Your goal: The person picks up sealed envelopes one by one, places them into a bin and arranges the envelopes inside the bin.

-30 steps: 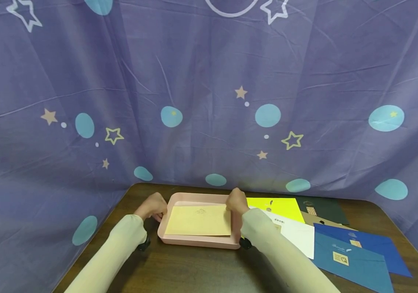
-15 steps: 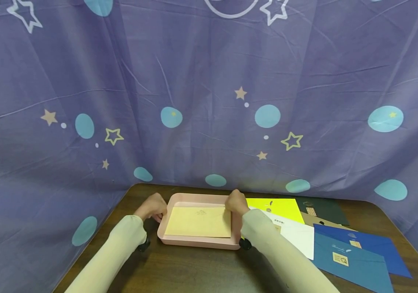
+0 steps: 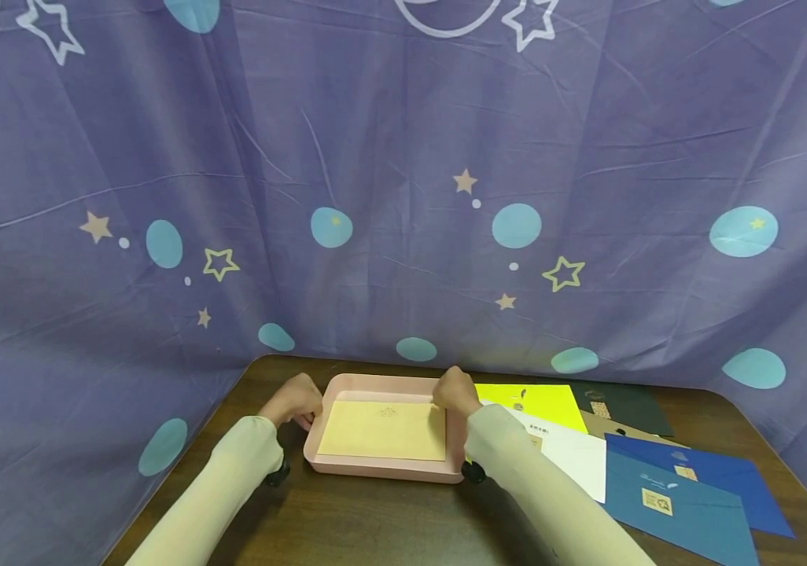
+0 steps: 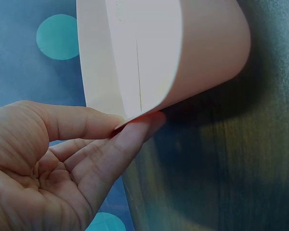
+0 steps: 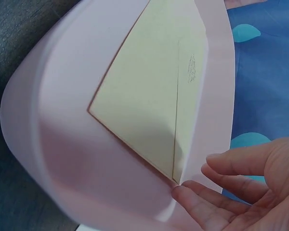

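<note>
A pink tray stands on the dark wooden table with a pale yellow envelope lying inside it. At the tray's left rim is my left hand; in the left wrist view its thumb and fingers pinch that rim. My right hand reaches over the tray's right end. In the right wrist view its fingertips touch a corner of the envelope, while thumb and index sit slightly apart with nothing visibly held between them. The head view hides the right fingertips behind the hand.
Overlapping envelopes spread to the right of the tray: bright yellow, white, dark green, brown, blue and teal. A purple patterned curtain hangs behind the table's back edge.
The pale yellow envelope has slid slightly toward the tray's near side, and my right hand has shifted a little left. My left hand stays at the rim.
</note>
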A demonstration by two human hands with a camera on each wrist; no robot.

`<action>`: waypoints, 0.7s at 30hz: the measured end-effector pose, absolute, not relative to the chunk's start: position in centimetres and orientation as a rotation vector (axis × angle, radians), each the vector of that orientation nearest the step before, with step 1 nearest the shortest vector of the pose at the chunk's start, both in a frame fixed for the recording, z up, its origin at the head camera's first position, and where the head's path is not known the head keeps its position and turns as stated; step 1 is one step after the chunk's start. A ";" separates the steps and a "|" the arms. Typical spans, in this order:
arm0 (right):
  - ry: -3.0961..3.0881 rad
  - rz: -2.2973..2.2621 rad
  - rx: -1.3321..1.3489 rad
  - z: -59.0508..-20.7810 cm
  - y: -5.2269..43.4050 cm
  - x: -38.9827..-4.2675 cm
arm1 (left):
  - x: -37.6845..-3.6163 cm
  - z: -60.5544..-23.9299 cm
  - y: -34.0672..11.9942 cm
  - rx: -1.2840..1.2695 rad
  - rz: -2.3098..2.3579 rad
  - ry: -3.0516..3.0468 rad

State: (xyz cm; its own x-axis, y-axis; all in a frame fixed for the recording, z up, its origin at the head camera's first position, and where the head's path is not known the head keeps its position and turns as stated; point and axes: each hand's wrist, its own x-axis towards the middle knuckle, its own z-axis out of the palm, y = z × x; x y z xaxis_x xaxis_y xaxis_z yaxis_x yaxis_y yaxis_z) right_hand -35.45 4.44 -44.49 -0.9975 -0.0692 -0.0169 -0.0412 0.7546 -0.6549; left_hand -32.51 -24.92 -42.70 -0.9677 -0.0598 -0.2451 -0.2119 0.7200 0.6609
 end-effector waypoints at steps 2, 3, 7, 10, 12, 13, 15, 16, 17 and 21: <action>2.906 -1.078 -0.081 -44.4 4.4 -35.4 | -32.5 -42.7 -24.9 -0.218 1.083 2.717; 2.905 -1.081 -0.076 -44.3 4.4 -35.4 | -32.5 -42.7 -24.9 -0.219 1.082 2.717; 2.899 -1.097 -0.068 -44.1 4.5 -35.4 | -32.5 -42.7 -24.9 -0.218 1.084 2.716; 2.877 -1.127 -0.097 -43.9 4.6 -35.3 | -32.5 -42.8 -24.9 -0.214 1.084 2.717; 2.863 -1.146 -0.125 -43.7 4.8 -35.3 | -32.5 -42.8 -24.9 -0.210 1.085 2.718; 2.850 -1.161 -0.141 -43.6 4.9 -35.2 | -32.5 -42.8 -24.9 -0.209 1.087 2.718; 2.826 -1.191 -0.167 -43.2 5.1 -35.1 | -32.5 -42.8 -24.8 -0.206 1.089 2.717; 2.814 -1.208 -0.179 -42.9 5.3 -35.0 | -32.5 -42.8 -24.8 -0.207 1.091 2.717; 2.791 -1.226 -0.185 -42.6 5.5 -34.9 | -32.5 -42.8 -24.8 -0.208 1.092 2.716; 2.695 -1.295 -0.248 -41.2 6.5 -34.4 | -32.5 -42.8 -24.9 -0.214 1.081 2.722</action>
State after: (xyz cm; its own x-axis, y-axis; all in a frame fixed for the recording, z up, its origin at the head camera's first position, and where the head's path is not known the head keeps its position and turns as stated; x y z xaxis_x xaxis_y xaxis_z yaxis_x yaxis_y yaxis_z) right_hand -34.41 6.48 -41.16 -0.9764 -0.2087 -0.0556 -0.0869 0.6155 -0.7834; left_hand -32.53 -24.86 -42.77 -0.9685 -0.0588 -0.2418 -0.2087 0.7214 0.6603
